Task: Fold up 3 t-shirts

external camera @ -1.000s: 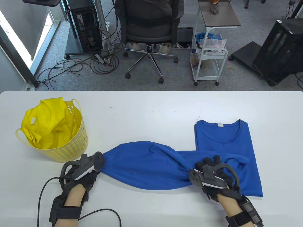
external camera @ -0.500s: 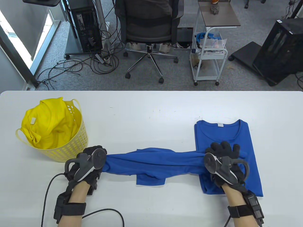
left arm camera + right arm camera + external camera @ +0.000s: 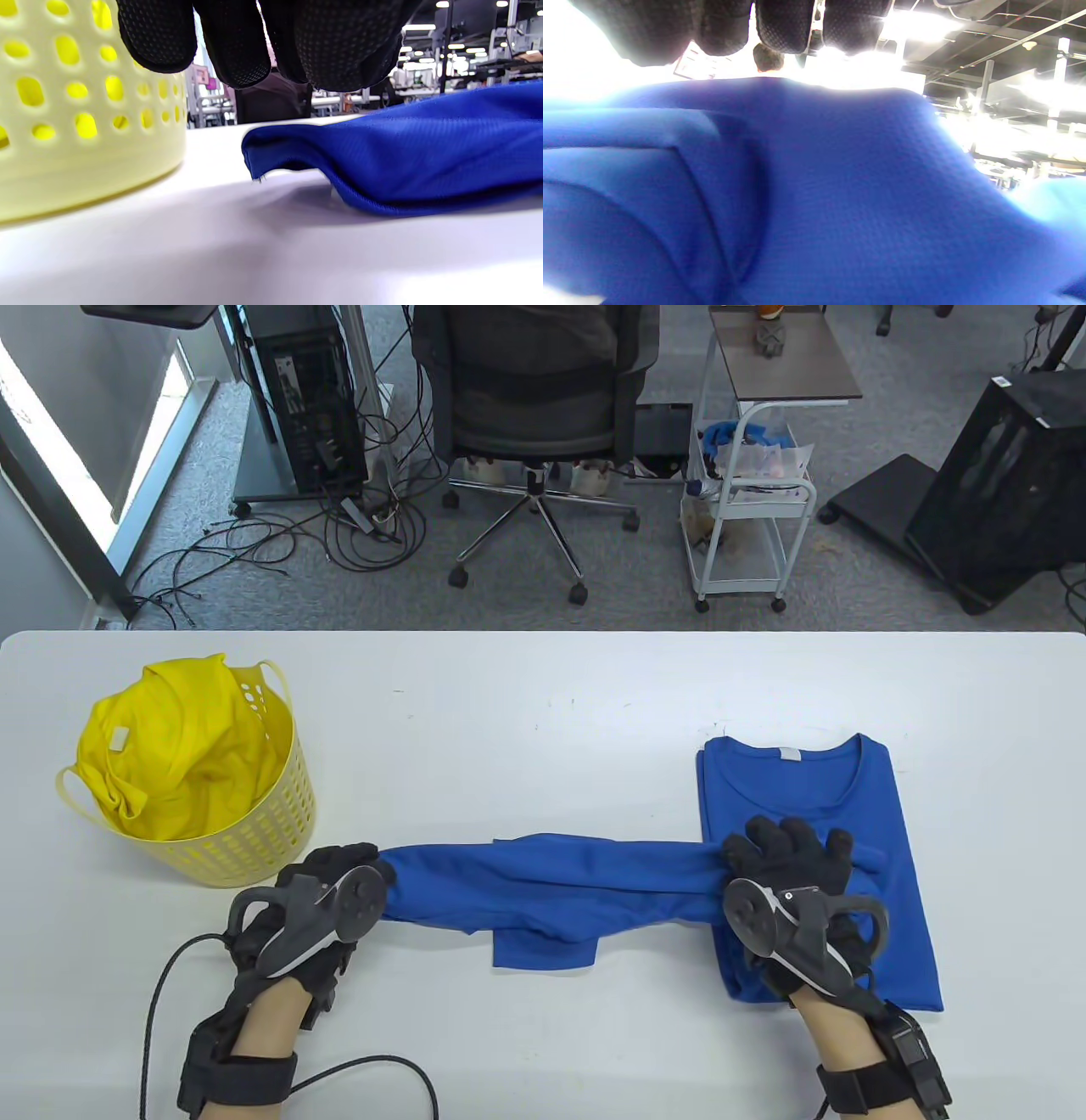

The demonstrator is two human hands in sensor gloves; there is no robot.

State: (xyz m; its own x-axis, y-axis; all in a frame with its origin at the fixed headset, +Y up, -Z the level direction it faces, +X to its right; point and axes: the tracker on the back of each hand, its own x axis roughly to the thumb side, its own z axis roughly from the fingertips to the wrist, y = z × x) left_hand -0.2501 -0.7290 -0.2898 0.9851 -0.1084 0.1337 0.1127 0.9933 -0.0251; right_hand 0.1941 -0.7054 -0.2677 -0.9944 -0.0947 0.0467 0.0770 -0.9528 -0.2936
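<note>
The loose blue t-shirt [image 3: 551,886], billowing wide 1 second ago, is now a flat band on the table [image 3: 543,704], so a fold is underway. The left hand [image 3: 318,899] has fingers lifted off its end; the right hand [image 3: 789,882] lies spread on the other, grip unclear. That end overlaps 1 folded blue t-shirt [image 3: 806,789]. A yellow t-shirt [image 3: 170,746] waits in the basket [image 3: 280,823]

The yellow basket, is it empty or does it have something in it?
Not empty. The yellow basket holds a crumpled yellow shirt bulging above its rim, not yet folded.
</note>
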